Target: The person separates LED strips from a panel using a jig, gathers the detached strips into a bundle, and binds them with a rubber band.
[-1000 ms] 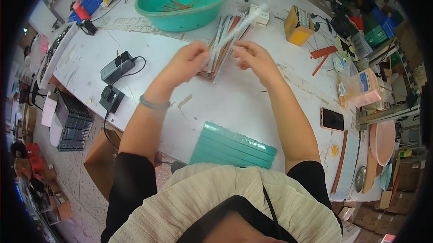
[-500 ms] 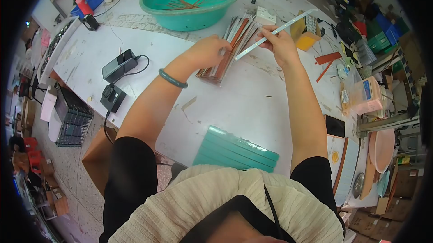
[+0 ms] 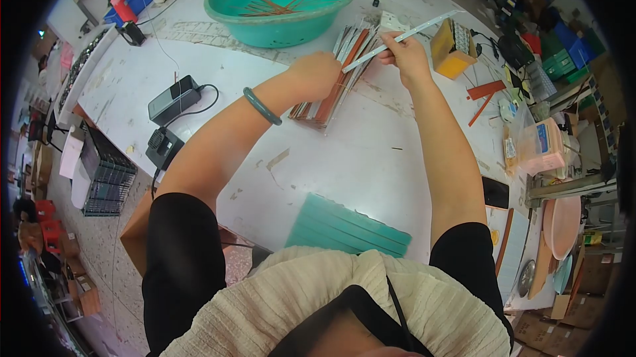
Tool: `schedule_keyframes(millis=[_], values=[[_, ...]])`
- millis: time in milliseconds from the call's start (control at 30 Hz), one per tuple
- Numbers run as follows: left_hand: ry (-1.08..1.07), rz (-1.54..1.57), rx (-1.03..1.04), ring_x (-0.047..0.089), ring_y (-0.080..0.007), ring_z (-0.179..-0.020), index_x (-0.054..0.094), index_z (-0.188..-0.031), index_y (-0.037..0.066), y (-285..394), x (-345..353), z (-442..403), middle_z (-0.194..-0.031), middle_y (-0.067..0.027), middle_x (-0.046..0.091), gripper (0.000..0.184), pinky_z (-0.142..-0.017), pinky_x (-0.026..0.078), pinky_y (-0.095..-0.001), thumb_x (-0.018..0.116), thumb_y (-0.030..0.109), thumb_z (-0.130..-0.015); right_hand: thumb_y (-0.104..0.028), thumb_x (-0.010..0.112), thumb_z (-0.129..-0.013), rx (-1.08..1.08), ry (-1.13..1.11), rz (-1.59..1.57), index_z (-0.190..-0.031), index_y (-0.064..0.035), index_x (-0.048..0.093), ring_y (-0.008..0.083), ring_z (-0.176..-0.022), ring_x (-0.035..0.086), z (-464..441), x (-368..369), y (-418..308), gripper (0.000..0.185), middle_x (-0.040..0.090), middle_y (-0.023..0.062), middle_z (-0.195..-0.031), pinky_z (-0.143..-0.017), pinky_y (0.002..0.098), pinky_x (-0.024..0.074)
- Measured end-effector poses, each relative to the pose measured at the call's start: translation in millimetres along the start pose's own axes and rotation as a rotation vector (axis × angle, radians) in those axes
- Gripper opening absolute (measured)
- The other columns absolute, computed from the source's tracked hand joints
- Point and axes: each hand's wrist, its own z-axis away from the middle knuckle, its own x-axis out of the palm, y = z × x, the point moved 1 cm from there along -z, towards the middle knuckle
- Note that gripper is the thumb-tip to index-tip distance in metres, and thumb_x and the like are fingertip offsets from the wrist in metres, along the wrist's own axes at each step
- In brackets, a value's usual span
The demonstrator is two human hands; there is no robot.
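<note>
My right hand [image 3: 405, 59] pinches a long, narrow white LED strip [image 3: 424, 26] between thumb and fingers. The strip slants from upper right down toward my left hand [image 3: 317, 77], whose fingers are closed at its near end; what they grip is hidden behind the knuckles. A dark bangle circles the left wrist. Below both hands lies a bundle of thin brown and whitish strips [image 3: 323, 110] on the white table [image 3: 344, 165]. Just beyond the bundle stands a green basin [image 3: 285, 36] with several thin reddish-brown strips [image 3: 281, 6] inside.
Close to my body lies a green ribbed mat [image 3: 348, 228]. A black power adapter [image 3: 173, 100] and a charger-like black block [image 3: 163, 148] with cables sit left. On the right are a yellow box [image 3: 453, 52], a reddish-brown piece [image 3: 486, 89] and a dark phone [image 3: 495, 193].
My left hand has moved slightly right and closed at the strip's near end. The strip's dotted face has turned, and its near end is higher. My right hand has shifted slightly.
</note>
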Motion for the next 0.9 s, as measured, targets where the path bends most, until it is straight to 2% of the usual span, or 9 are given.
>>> schedule_keyframes(millis=[133,233,333,433,500,633,800,833,900], values=[[0.193,-0.199,0.133,0.058,-0.0291,-0.092,0.061,-0.087,0.002,9,1,11,-0.096,-0.0118,0.056,0.013,-0.077,0.051,-0.0383,0.062,0.003,-0.075,-0.017,0.07,-0.089,0.097,-0.182,0.024,-0.105,0.0001,0.061,0.015,-0.07,0.066,-9,1,2,0.025,0.064,0.0081,-0.088,-0.061,0.0258,0.057],[0.222,-0.277,0.191,0.058,-0.0254,-0.09,0.06,-0.088,0.003,14,-2,14,-0.094,-0.0104,0.055,0.013,-0.078,0.051,-0.037,0.061,0.007,-0.075,-0.015,0.066,-0.092,0.169,-0.29,0.065,-0.11,-0.0007,0.059,0.0133,-0.076,0.067,-12,1,3,0.024,0.065,0.0071,-0.091,-0.067,0.0238,0.0573],[0.064,-0.414,0.228,0.059,-0.0226,-0.09,0.059,-0.092,0.005,20,-8,10,-0.095,-0.0094,0.055,0.015,-0.075,0.049,-0.0339,0.06,0.01,-0.078,-0.013,0.066,-0.092,0.208,-0.349,0.043,-0.114,-0.0009,0.056,0.0138,-0.076,0.067,-13,-2,4,0.027,0.064,0.0076,-0.092,-0.067,0.0238,0.0579],[0.052,-0.537,0.275,0.057,-0.0212,-0.09,0.057,-0.094,0.006,20,-6,6,-0.094,-0.008,0.054,0.017,-0.076,0.046,-0.0326,0.059,0.011,-0.078,-0.013,0.067,-0.091,0.186,-0.326,0.017,-0.116,-0.0009,0.054,0.0135,-0.072,0.067,-10,-1,3,0.031,0.064,0.0074,-0.091,-0.064,0.0232,0.0579],[0.159,-0.496,0.305,0.055,-0.0216,-0.091,0.057,-0.094,0.006,15,-9,8,-0.093,-0.0077,0.053,0.017,-0.078,0.043,-0.0328,0.058,0.011,-0.078,-0.013,0.069,-0.089,0.159,-0.262,0.04,-0.118,-0.0006,0.052,0.013,-0.068,0.066,-6,-1,-1,0.036,0.064,0.007,-0.09,-0.062,0.0228,0.0579],[0.459,-0.375,0.322,0.055,-0.0222,-0.087,0.057,-0.088,0.007,5,-10,13,-0.087,-0.006,0.052,0.013,-0.079,0.04,-0.0338,0.06,0.011,-0.076,-0.013,0.072,-0.086,0.185,-0.345,0.164,-0.116,-0.0005,0.055,0.0102,-0.063,0.064,-8,4,-4,0.036,0.064,0.0058,-0.084,-0.053,0.0208,0.0536],[0.476,-0.186,0.335,0.054,-0.0245,-0.087,0.053,-0.094,0.007,-3,-11,11,-0.088,-0.0079,0.05,0.017,-0.081,0.039,-0.034,0.057,0.007,-0.078,-0.011,0.071,-0.083,0.302,-0.722,0.228,-0.101,-0.0014,0.065,0.0078,-0.056,0.061,12,38,-17,0.022,0.066,0.0044,-0.076,-0.046,0.0198,0.047],[0.466,-0.139,0.335,0.054,-0.0247,-0.087,0.053,-0.095,0.007,-5,-12,11,-0.088,-0.0082,0.05,0.017,-0.081,0.039,-0.034,0.057,0.007,-0.078,-0.014,0.073,-0.08,0.294,-0.758,0.294,-0.094,-0.0014,0.067,0.0098,-0.052,0.059,12,44,-10,0.019,0.067,0.0052,-0.076,-0.045,0.0215,0.0467],[0.376,-0.061,0.294,0.053,-0.0274,-0.091,0.053,-0.097,0.005,-10,-10,14,-0.091,-0.0091,0.051,0.016,-0.081,0.039,-0.0375,0.058,0.007,-0.082,-0.017,0.075,-0.079,0.324,-0.702,0.46,-0.097,-0.0002,0.065,0.0109,-0.052,0.059,15,52,-10,0.026,0.066,0.0055,-0.075,-0.045,0.0228,0.0462]])
